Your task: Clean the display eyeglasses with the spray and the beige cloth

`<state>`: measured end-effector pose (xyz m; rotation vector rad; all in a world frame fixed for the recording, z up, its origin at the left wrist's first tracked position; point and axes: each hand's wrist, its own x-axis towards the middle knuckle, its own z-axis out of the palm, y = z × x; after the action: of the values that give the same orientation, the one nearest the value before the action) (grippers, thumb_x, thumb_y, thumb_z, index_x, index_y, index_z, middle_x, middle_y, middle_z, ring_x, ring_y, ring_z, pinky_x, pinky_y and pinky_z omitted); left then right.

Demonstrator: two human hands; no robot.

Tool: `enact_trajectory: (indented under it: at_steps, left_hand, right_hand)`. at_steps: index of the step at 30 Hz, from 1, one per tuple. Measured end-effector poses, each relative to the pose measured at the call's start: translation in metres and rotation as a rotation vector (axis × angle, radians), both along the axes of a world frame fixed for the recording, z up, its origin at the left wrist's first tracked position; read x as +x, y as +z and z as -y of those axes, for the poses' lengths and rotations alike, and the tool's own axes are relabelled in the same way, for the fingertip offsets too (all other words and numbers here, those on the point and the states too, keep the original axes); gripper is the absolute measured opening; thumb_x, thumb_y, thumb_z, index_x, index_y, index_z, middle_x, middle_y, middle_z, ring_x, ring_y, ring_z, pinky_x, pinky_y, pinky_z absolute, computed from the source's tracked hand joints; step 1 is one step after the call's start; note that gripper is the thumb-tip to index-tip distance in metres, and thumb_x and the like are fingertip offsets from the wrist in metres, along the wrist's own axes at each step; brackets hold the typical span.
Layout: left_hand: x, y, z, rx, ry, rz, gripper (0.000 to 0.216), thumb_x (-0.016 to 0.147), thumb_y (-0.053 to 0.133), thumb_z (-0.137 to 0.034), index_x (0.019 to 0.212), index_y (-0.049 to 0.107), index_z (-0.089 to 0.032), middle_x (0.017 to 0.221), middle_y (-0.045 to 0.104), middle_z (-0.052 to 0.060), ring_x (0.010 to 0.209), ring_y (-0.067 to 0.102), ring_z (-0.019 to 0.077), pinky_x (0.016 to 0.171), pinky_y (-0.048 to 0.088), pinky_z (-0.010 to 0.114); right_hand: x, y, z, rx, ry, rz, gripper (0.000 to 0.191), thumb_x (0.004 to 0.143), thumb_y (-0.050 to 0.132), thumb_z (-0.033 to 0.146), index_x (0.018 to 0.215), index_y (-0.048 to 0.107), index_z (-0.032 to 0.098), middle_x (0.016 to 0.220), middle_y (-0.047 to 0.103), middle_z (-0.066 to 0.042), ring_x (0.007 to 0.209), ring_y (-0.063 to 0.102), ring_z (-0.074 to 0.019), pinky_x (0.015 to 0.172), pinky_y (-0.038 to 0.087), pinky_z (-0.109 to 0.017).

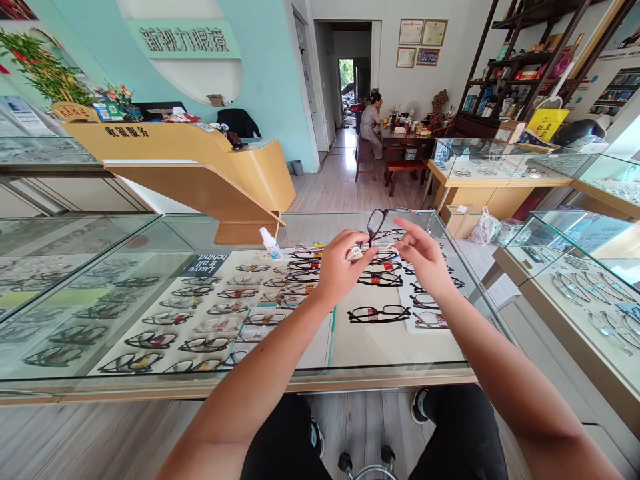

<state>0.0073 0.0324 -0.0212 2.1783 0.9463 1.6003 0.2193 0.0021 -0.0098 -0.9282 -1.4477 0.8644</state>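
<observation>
Your forearms (285,350) stretch over the glass display counter (350,385), your left hand (344,263) pinching dark-framed glasses (377,223) and a crumpled whitish wad (355,253) above it, your right hand (425,257) just beside, thumb and forefinger parted.

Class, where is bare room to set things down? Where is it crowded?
The glass countertop looks bare left of the white bottle and between the forearms; eyeglass rows lie underneath. Floor shows bare between desk and wooden chair. Crowded: the far table; right of the bottle, the left hand holds glasses.
</observation>
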Motion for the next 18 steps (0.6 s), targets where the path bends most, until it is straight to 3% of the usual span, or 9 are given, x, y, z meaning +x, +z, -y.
enact_trajectory:
  at_steps: [5,12,15,18]
  left_hand:
    - [0.005,-0.001,0.005,0.061,-0.024,-0.014,0.024,0.095,0.081,-0.047,0.106,0.076,-0.026,0.118,0.071,0.009,0.105,0.073,0.0243,0.094,0.058,0.039]
    - [0.008,-0.001,0.011,0.082,-0.039,-0.050,0.025,0.094,0.083,-0.043,0.110,0.071,-0.027,0.115,0.067,0.007,0.100,0.073,0.0217,0.088,0.059,0.036]
    - [0.008,0.000,0.014,0.057,-0.078,-0.037,0.034,0.091,0.087,-0.043,0.110,0.066,-0.026,0.117,0.068,0.007,0.101,0.073,0.0212,0.088,0.059,0.035]
    - [0.005,0.003,0.013,-0.119,-0.139,0.005,0.053,0.081,0.094,-0.047,0.115,0.058,-0.027,0.121,0.069,0.007,0.093,0.073,0.0189,0.075,0.057,0.030]
  right_hand:
    - [-0.017,-0.012,0.005,0.048,0.078,0.164,0.032,0.101,0.071,0.050,0.118,0.078,0.025,0.105,0.063,-0.006,0.096,0.058,-0.0214,0.078,0.049,-0.035]
    - [-0.026,-0.013,0.010,0.089,0.016,0.119,0.032,0.102,0.069,0.056,0.094,0.078,0.026,0.100,0.065,-0.007,0.095,0.061,-0.0240,0.076,0.050,-0.036]
    - [-0.027,-0.013,0.012,0.133,-0.023,0.093,0.031,0.102,0.070,0.055,0.092,0.080,0.027,0.105,0.070,-0.008,0.103,0.065,-0.0261,0.088,0.054,-0.040]
    - [-0.025,-0.008,0.013,0.178,-0.040,0.095,0.031,0.102,0.071,0.055,0.091,0.081,0.028,0.113,0.075,-0.009,0.116,0.069,-0.0291,0.103,0.053,-0.045]
